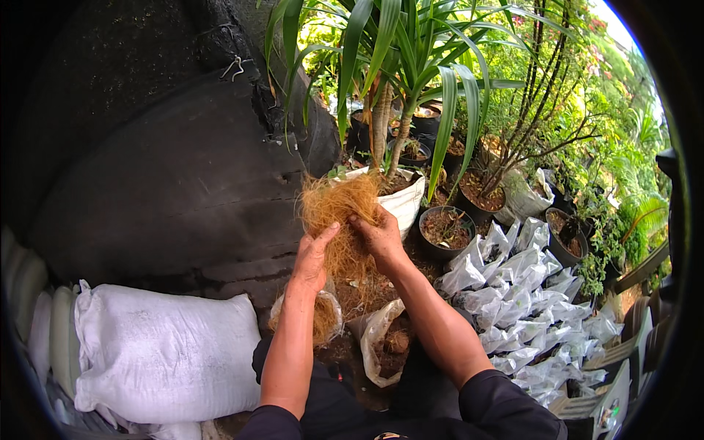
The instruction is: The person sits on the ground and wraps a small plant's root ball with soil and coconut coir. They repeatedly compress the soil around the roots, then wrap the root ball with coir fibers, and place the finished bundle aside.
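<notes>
A loose tuft of orange-brown coconut fibre [344, 203] is gripped between my two hands, with strands trailing below them. My left hand [314, 253] holds its lower left side, thumb towards the middle. On the right side, my right hand [380, 234] has its thumb and fingers closed on the fibre. Beneath my left forearm stands an open white sack [335, 311] with more fibre [323, 322] in it. Beside it, under my right forearm, an open plastic bag [369, 352] contains dark soil and a clump of fibre [397, 341].
A full white woven sack [170, 352] lies at the left. Many clear plastic bags [522, 297] stand at the right. Ahead are a yucca-like plant in a white sack [404, 203], black pots of soil [446, 228] and shrubs. A dark wall [165, 181] rises at the left.
</notes>
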### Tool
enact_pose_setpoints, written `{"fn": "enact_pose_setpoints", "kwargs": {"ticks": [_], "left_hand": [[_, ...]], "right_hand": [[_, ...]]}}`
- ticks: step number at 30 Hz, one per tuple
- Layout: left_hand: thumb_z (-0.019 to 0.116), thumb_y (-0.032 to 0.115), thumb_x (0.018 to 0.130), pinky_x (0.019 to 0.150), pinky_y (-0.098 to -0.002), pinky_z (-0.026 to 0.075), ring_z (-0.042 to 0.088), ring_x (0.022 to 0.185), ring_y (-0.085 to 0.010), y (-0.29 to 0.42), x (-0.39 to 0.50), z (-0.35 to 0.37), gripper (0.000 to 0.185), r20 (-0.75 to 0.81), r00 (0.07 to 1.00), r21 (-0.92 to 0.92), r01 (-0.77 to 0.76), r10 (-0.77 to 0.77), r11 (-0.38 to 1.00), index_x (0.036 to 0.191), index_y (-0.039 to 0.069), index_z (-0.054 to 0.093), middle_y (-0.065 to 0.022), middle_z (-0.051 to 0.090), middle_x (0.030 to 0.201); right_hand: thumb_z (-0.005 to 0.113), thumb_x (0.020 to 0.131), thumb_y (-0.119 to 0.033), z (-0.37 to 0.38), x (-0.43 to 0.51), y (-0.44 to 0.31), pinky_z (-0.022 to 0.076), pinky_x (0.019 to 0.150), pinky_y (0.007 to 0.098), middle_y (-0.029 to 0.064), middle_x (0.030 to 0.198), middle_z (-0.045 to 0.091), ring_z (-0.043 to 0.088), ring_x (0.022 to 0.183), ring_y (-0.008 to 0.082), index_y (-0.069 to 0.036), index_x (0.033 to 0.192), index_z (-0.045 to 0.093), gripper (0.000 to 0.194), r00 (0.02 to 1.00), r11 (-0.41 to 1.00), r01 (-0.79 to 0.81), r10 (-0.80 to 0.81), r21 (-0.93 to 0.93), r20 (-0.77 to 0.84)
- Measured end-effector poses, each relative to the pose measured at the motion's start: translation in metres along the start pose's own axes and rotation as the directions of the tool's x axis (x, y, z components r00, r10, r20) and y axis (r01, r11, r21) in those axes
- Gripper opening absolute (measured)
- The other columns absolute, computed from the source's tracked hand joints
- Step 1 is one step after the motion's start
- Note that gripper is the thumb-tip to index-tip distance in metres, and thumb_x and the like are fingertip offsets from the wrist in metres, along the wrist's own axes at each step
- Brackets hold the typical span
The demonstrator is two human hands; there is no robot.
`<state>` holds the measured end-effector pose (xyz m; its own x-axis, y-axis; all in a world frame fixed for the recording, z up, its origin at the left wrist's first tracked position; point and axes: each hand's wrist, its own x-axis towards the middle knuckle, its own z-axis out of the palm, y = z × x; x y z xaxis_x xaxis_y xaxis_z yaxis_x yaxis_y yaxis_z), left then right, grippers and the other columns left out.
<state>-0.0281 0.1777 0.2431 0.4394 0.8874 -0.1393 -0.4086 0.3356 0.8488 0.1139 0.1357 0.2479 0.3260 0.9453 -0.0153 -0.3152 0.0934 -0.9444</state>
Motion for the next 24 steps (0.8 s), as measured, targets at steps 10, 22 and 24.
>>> {"fn": "enact_pose_setpoints", "kwargs": {"ticks": [10, 22, 24], "left_hand": [[0.065, 0.008, 0.091, 0.093, -0.0424, 0.054, 0.064, 0.108, -0.0249, 0.007, 0.009, -0.017, 0.038, -0.042, 0.999, -0.359, -0.004, -0.012, 0.933, 0.127, 0.001, 0.057, -0.0099, 0.065, 0.119], [0.068, 0.008, 0.090, 0.089, -0.0367, 0.053, 0.063, 0.106, -0.0203, 0.014, -0.002, -0.011, 0.039, -0.005, 0.987, -0.017, -0.158, 0.158, 0.987, 0.127, 0.003, 0.058, -0.0080, 0.065, 0.119], [0.068, 0.008, 0.090, 0.088, -0.0369, 0.053, 0.064, 0.105, -0.0210, 0.013, -0.005, -0.009, 0.037, 0.026, 0.991, 0.014, -0.129, 0.128, 0.992, 0.125, 0.002, 0.059, -0.0086, 0.065, 0.119]], "right_hand": [[0.069, 0.092, -0.016, -0.002, -0.001, 0.002, 0.0476, 0.091, 0.0303, 0.0073, 0.121, 0.062, 0.060, 0.100, 0.0157, -0.004, 0.134, 0.050, 0.048, 0.990, 0.949, -0.123, 0.097, 0.291, 0.102], [0.078, 0.085, -0.017, -0.002, -0.004, -0.002, 0.0496, 0.079, 0.0312, 0.0098, 0.112, 0.065, 0.060, 0.100, 0.0153, -0.001, 0.132, 0.053, 0.056, 0.987, 0.993, -0.048, 0.031, 0.103, 0.155], [0.077, 0.087, -0.018, -0.008, -0.002, -0.003, 0.0484, 0.075, 0.0292, 0.0086, 0.109, 0.065, 0.060, 0.095, 0.0139, -0.001, 0.129, 0.056, 0.050, 0.984, 0.995, -0.095, 0.089, 0.035, 0.152]]}}
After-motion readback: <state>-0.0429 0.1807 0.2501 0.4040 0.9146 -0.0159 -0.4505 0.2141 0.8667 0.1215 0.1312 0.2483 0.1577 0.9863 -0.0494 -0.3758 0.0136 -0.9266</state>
